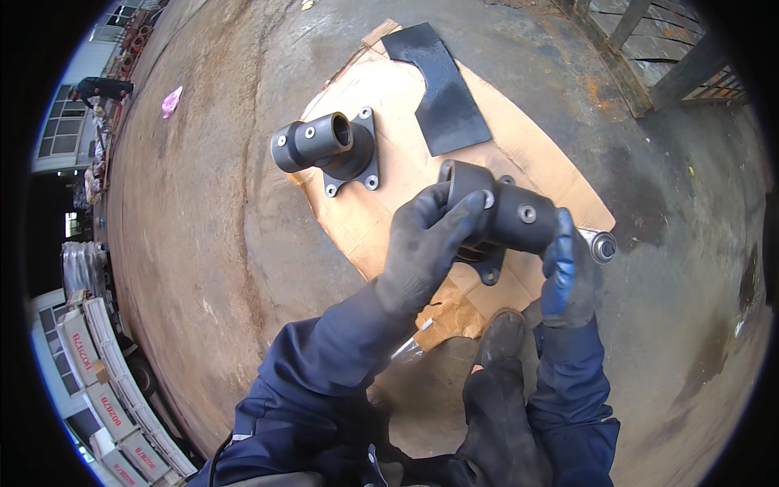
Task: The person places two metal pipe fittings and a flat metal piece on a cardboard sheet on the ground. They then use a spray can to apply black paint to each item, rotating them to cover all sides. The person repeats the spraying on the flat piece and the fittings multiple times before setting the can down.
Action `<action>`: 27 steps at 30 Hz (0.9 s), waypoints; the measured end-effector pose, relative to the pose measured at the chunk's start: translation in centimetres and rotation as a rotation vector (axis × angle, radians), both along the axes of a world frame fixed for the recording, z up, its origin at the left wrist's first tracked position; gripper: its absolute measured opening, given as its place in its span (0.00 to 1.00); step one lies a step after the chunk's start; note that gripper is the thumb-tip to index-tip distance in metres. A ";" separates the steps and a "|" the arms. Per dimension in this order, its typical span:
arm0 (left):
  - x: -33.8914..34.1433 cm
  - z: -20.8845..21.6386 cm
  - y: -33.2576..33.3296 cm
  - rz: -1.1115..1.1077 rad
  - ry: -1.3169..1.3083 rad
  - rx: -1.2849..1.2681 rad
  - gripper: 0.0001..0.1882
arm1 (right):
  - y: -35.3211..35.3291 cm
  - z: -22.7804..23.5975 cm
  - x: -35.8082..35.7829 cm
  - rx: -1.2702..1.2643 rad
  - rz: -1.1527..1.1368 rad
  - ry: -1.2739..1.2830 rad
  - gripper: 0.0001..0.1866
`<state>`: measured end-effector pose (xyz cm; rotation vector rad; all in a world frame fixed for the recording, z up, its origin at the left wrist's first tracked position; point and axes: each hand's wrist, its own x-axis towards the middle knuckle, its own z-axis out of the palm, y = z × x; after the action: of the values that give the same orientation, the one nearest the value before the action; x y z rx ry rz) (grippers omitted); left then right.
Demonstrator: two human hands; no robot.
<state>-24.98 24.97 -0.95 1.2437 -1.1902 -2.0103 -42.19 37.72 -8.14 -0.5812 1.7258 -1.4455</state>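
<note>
Both my hands wear dark gloves with blue patches and hold a black pipe bracket point(511, 213) above the cardboard. Its short tube lies crosswise, with round metal inserts along the side, and part of its flanged base shows beneath. My left hand point(426, 243) is closed around the tube's left end, the thumb by an insert. Against the right end press the fingers of my right hand point(568, 276). A similar black pipe bracket point(324, 146) stands on the cardboard sheet point(381, 219) to the left. Farther off lies a flat black plate point(442, 93) with a cut-out edge.
A silver cylinder point(601, 246), partly hidden, lies beside my right hand. Torn brown paper point(454, 312) is near my shoe point(501, 337). A metal railing point(690, 69) stands at far right. At far left are a white truck point(122, 390) and another person point(103, 88). The concrete floor is stained.
</note>
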 end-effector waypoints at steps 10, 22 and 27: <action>-9.2 -9.0 -5.4 -0.288 0.087 -0.075 0.36 | -1.1 -8.0 -10.2 -0.039 0.101 0.953 0.30; 14.8 -7.9 -16.7 0.568 -0.360 -0.749 0.32 | 3.0 -4.3 0.6 -0.080 -0.206 0.257 0.36; 23.7 -11.0 -23.3 0.635 -0.595 -0.399 0.31 | 5.3 -4.2 6.6 0.080 0.074 0.087 0.33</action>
<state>-1.28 1.66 -11.98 1.7699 -1.1595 -0.9208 -35.61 42.97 -12.30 -0.6670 1.8015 -1.3109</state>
